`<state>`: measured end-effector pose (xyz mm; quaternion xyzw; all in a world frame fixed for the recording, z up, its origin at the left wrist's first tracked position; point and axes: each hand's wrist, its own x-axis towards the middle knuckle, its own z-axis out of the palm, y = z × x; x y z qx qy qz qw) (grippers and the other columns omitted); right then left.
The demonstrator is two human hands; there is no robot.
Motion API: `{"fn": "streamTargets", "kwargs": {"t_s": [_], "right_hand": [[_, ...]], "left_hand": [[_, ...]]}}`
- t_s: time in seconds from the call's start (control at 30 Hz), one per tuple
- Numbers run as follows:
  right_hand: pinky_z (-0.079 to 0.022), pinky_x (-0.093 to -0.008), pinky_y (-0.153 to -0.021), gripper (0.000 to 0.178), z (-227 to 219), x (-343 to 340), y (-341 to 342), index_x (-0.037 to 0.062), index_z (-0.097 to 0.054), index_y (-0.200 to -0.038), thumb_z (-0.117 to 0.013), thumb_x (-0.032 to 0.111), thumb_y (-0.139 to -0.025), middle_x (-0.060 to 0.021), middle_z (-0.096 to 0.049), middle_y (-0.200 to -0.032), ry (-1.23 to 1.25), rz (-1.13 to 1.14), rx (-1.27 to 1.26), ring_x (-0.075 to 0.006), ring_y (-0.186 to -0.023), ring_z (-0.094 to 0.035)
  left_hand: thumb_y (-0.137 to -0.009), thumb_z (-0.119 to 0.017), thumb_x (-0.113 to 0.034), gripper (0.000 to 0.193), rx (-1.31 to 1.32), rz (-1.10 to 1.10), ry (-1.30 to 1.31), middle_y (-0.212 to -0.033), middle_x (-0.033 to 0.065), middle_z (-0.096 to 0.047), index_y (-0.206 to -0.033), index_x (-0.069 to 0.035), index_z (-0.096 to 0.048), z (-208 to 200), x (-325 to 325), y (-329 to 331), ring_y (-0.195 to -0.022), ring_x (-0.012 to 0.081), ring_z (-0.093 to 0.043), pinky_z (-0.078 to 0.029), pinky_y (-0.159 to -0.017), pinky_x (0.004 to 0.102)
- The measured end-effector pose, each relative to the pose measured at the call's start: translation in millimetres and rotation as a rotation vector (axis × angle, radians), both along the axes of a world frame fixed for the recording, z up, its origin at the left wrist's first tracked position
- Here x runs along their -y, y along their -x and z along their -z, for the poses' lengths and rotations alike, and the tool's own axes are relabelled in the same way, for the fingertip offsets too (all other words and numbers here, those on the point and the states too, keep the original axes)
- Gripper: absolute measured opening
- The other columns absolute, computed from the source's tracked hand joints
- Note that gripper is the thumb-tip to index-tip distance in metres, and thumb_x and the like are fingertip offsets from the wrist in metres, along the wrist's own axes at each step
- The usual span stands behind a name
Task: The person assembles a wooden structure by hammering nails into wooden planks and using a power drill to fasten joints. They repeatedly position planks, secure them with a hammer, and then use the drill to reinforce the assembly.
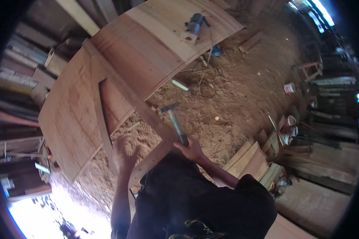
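While the right forearm slants in from the lower right, out of a dark short sleeve (pixel 255 191), the right hand (pixel 190 150) is closed around the lower end of a hammer (pixel 176 124), whose handle leans up and left so that its head lies beyond the knuckles. Beneath this grip, close to the fist, is the corner of an angled wooden frame (pixel 146 112), its boards running away over a large wooden panel (pixel 70 119) at the upper left. The left forearm rises nearly straight from the lower edge, and the left hand (pixel 125 159) is slightly blurred, fingers and thumb apart, clasping nothing visible; whether it touches the frame's narrow side strip (pixel 101 109) behind it, I cannot tell. Well apart, along the right side of the sawdust-covered floor (pixel 239 91), lies a white-and-red tub (pixel 289 88); nearer the person, a whitish bucket (pixel 291 120) stands just beside another pale container (pixel 294 131). Their contents are too small to make out. A power tool (pixel 193 30) sits on the panel's far part.
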<state>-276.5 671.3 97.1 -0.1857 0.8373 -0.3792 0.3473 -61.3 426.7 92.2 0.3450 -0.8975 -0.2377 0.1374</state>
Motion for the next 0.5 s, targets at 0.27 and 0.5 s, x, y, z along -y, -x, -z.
{"fn": "streamTargets", "kwargs": {"t_s": [0.27,0.5], "right_hand": [[-0.056,-0.0406,-0.078,0.058,25.5,5.1,20.5,-0.0007,-0.071,-0.126,-0.085,0.043,-0.091,-0.0163,-0.074,-0.091,0.029,-0.024,-0.002,-0.0215,-0.085,-0.07],[-0.056,-0.0358,-0.076,0.034,23.2,38.2,21.0,0.0003,-0.074,-0.105,-0.085,0.03,-0.092,-0.0049,-0.071,-0.084,0.062,0.006,0.102,-0.0117,-0.08,-0.063]], "left_hand": [[-0.083,-0.089,-0.03,0.077,0.118,-0.376,-0.059,-0.14,0.0238,-0.052,-0.145,-0.004,-0.052,50.2,102.8,-32.1,-0.126,0.0418,-0.052,-0.048,-0.105,0.0537],[-0.087,-0.084,-0.042,0.064,0.216,-0.373,-0.072,-0.127,0.0203,-0.062,-0.132,-0.001,-0.065,54.9,137.6,-61.2,-0.122,0.0396,-0.061,-0.049,-0.106,0.0519]]}}
